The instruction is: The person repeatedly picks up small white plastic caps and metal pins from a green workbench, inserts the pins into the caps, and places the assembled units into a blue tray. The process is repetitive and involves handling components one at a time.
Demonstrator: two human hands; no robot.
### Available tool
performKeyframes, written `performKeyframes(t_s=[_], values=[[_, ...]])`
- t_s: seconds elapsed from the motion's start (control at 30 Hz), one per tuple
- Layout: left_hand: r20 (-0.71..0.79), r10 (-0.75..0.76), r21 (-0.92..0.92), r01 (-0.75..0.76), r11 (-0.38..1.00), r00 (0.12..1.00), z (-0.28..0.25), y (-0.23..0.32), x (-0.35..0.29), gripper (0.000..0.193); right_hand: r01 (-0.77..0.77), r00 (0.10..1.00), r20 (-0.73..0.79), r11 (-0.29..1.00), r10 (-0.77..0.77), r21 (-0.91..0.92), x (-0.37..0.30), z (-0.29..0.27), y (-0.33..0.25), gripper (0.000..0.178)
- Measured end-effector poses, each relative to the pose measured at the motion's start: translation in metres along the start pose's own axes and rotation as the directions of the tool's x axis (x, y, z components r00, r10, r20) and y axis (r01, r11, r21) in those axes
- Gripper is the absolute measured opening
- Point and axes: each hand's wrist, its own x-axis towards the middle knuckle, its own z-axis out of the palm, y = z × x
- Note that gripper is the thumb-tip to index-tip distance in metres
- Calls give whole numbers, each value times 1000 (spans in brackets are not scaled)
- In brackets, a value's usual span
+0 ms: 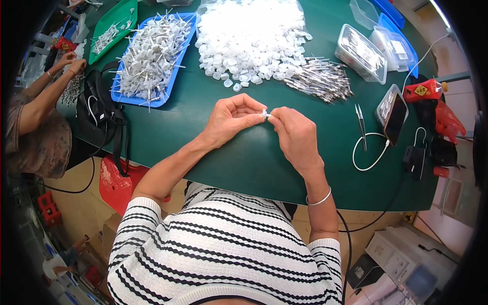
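Note:
In front of me, over the green table, my left hand (229, 121) pinches a small white plastic cap (264, 113) between thumb and fingertips. Closed against it from the other side is my right hand (296, 133), its fingertips on a thin pale piece that meets the cap; most of that piece is hidden. Beyond my hands spreads a large heap of loose white plastic caps (244, 43). Thin metal rods (320, 80) lie in a pile at its right edge. To the left, a blue tray (190, 38) is heaped with white caps fitted with metal rods (155, 56).
A green tray (129, 25) stands far left, near a co-worker's hands (76, 66). A black bag (99, 101) hangs over the left edge. On the right are tweezers (361, 122), a white cable (356, 157), a phone (396, 122) and clear plastic boxes (373, 71).

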Motion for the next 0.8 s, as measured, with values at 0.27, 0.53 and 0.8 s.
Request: performKeyframes(t_s=[0.27, 0.53, 0.8], values=[[0, 54, -37, -54, 998, 999, 5, 8, -2, 19, -116, 993, 11, 962, 117, 248, -3, 2, 3, 5], [16, 57, -153, -54, 987, 998, 6, 10, -6, 17, -91, 994, -24, 944, 104, 317, -2, 3, -2, 5], [24, 173, -180, -166, 970, 985, 7, 6, -9, 16, -154, 984, -21, 906, 176, 394, -8, 15, 1, 11]])
